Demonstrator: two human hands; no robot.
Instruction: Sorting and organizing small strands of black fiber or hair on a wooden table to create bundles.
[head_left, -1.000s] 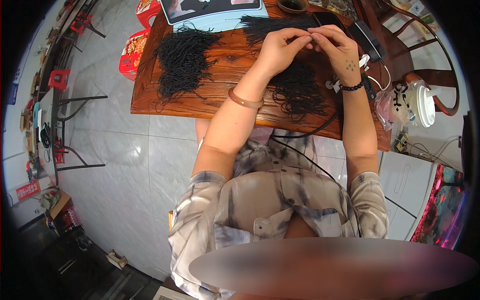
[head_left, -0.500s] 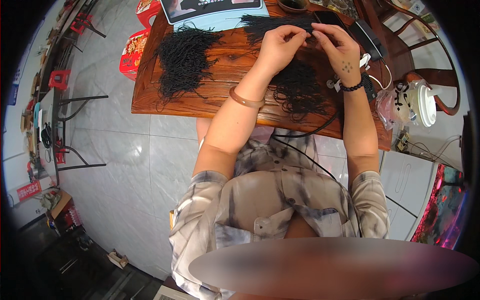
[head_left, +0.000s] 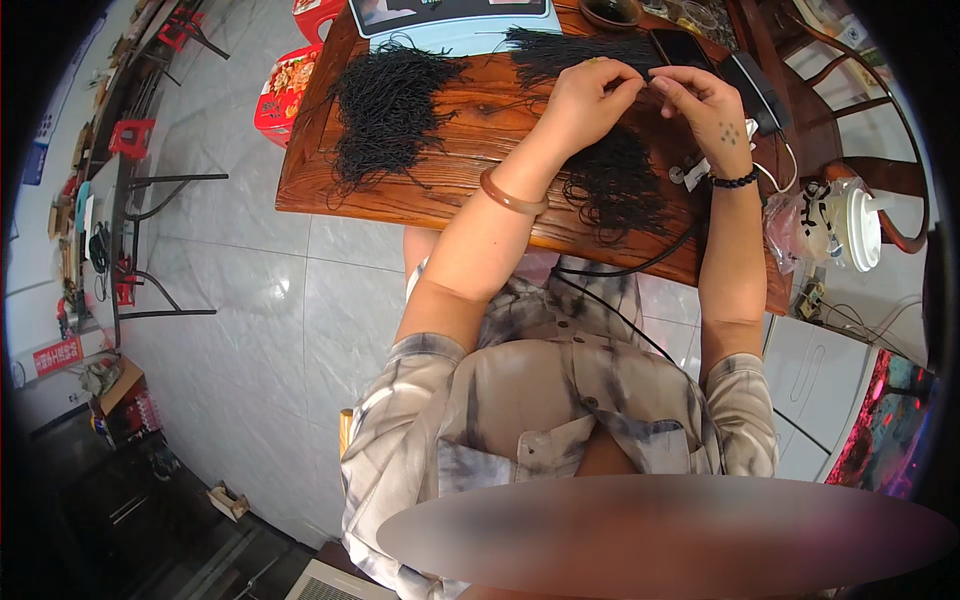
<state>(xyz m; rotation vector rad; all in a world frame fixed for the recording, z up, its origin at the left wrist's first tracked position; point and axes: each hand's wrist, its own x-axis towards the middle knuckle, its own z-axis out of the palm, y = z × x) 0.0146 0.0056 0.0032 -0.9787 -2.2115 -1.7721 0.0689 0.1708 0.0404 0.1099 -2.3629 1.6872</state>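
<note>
The left hand point(head_left: 596, 100) and the right hand point(head_left: 708, 112) are raised close together over the far right part of the tabletop point(head_left: 490, 130), fingertips nearly meeting. The left thumb and forefinger are pinched together, and the right thumb and forefinger curve toward them; a tiny dark spot shows between the two hands, but whether either one grasps a strand is too small to tell. A smooth brown bangle point(head_left: 512, 195) circles the left wrist and a dark bead bracelet point(head_left: 735, 181) the right, with a cluster of dots on the back of the right hand. Thin black strings lie on the wood in three bunches: a near bunch point(head_left: 617, 195) below the hands, between the forearms; a far bunch point(head_left: 560, 52) just beyond the left hand; and a large, tangled left bunch point(head_left: 388, 108) well to the left. Past the far bunch are a tablet point(head_left: 450, 12) on a pale blue stand point(head_left: 440, 43) and a dark round bowl point(head_left: 610, 12). A black phone point(head_left: 684, 48) lies beyond the right hand, with a black box point(head_left: 755, 92) beside it. Farther right stands a cup point(head_left: 862, 230) with a white lid, near a wooden chair point(head_left: 880, 178). Red cartons point(head_left: 289, 93) sit past the tabletop's left edge.
</note>
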